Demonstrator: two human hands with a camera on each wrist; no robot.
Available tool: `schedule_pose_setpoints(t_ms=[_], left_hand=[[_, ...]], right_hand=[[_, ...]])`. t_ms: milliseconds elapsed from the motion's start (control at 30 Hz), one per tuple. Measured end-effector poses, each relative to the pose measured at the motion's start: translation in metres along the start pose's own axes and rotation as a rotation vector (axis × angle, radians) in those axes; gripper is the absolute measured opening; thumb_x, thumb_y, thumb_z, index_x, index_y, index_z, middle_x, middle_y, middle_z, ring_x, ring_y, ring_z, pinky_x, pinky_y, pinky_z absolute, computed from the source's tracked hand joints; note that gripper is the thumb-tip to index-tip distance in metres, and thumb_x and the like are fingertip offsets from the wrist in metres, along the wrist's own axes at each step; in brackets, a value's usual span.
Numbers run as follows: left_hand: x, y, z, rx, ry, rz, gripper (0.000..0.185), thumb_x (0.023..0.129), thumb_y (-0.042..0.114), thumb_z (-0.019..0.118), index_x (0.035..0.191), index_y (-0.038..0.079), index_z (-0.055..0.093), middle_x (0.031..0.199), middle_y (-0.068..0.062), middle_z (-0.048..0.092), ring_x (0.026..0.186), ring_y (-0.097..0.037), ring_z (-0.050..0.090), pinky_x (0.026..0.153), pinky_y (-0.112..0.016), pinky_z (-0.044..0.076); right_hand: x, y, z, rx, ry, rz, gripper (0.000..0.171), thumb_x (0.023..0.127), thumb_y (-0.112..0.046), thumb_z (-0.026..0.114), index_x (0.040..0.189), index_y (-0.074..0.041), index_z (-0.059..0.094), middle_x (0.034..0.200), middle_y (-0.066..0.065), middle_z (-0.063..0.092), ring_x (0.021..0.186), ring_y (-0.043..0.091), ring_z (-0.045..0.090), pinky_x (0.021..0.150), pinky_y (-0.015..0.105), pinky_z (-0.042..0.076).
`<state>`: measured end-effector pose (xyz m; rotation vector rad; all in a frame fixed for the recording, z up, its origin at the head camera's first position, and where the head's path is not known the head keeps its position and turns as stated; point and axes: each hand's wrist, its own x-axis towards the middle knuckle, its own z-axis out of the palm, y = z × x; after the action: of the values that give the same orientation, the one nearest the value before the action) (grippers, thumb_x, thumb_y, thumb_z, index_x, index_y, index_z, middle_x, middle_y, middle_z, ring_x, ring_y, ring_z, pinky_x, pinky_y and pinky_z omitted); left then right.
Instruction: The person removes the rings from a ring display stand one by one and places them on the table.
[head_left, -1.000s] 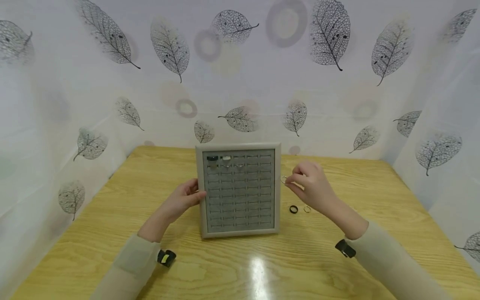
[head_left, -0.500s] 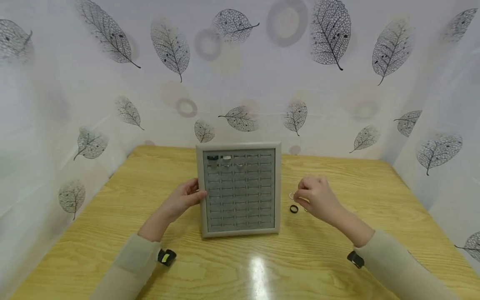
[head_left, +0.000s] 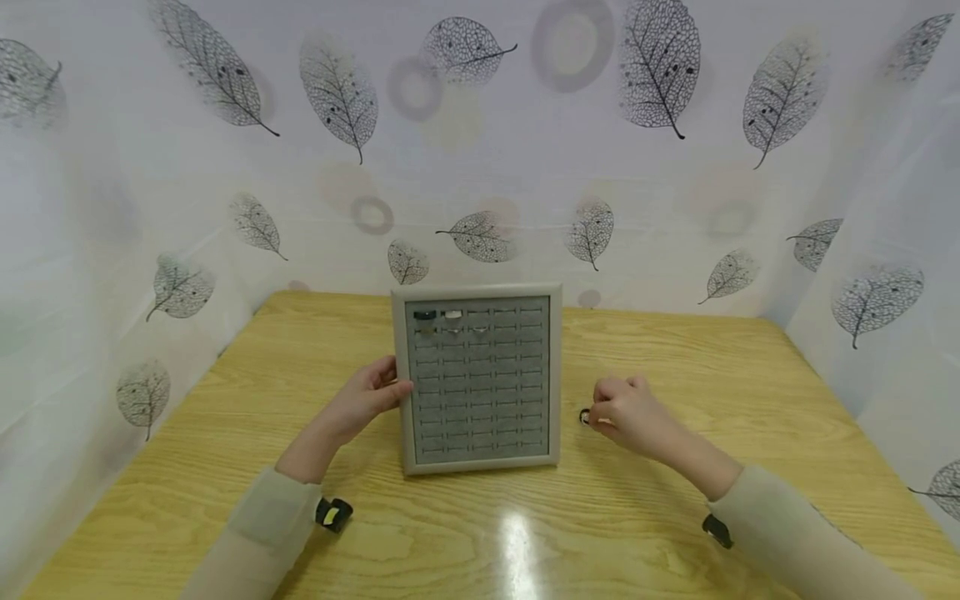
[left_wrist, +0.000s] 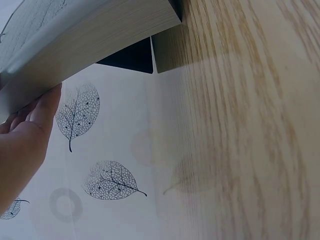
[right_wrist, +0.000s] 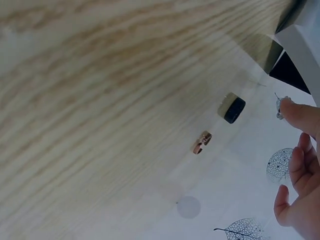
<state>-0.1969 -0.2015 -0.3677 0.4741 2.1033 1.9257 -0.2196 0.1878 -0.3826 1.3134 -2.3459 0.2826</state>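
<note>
Rings lie loose on the pale wooden desk (head_left: 675, 350) right of centre in the head view: a wide black band ring (right_wrist: 233, 108) and, just beside it, a thin rose-gold ring (right_wrist: 202, 142). The right hand (head_left: 626, 412) hovers low over them, fingers loosely curled, and a small silvery ring (right_wrist: 281, 107) seems pinched at its fingertips, though that is blurred. At centre frame stands the grey framed ring display tray (head_left: 480, 462), propped upright. The left hand (head_left: 365, 398) presses straight fingers against its left edge, probably steadying it.
</note>
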Motion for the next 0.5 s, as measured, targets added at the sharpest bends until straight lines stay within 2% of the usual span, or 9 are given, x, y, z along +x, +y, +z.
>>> schedule_pose_setpoints(t_ms=[267, 500], left_hand=[[0.0005, -0.0001, -0.0006, 0.008, -0.003, -0.005, 0.06, 0.09, 0.021, 0.052, 0.136, -0.003, 0.022, 0.128, -0.023, 0.038, 0.113, -0.026, 0.042, 0.09, -0.036, 0.039], [0.0001, 0.0, -0.0002, 0.006, -0.002, -0.009, 0.061, 0.091, 0.021, 0.052, 0.137, -0.004, 0.021, 0.129, -0.023, 0.037, 0.114, -0.027, 0.041, 0.091, -0.036, 0.039]], right_hand=[[-0.005, -0.0012, 0.004, 0.009, -0.161, 0.046, 0.015, 0.064, -0.008, 0.077, 0.065, -0.02, 0.069, 0.07, -0.008, 0.044, 0.063, 0.008, 0.036, 0.059, 0.031, 0.015], [-0.0072, -0.0031, 0.0053, 0.04, -0.202, 0.037, 0.02, 0.067, -0.007, 0.074, 0.062, -0.024, 0.066, 0.069, -0.01, 0.042, 0.063, 0.007, 0.036, 0.058, 0.031, 0.016]])
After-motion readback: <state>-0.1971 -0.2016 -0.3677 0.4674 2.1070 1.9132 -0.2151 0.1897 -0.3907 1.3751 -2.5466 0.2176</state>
